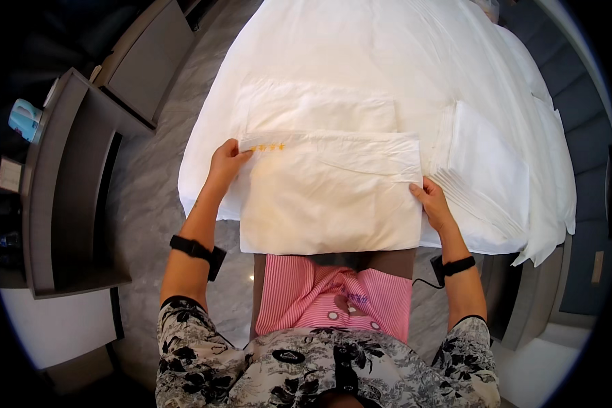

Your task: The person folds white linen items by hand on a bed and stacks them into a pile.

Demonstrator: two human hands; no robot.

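My left hand (230, 162) pinches the upper left corner of a white pillowcase (331, 199) that bears yellow writing. On its right side edge, my right hand (428, 199) grips the cloth between thumb and fingers. The pillowcase hangs nearly flat between both hands, its lower part over my lap and its upper part at the bed's near edge. Just beyond it, another folded white cloth (321, 112) lies on the white bed cover (347, 46). To the right of my right hand rests a stack of folded white linens (489, 168), its layers fanned at the near side.
A grey open shelf unit (76, 194) stands at the left, with a light blue kettle (25, 120) on it. Behind it is a grey cabinet (150, 61). A dark padded headboard (576, 102) runs along the right, and a grey marbled floor (153, 204) shows between shelf and bed.
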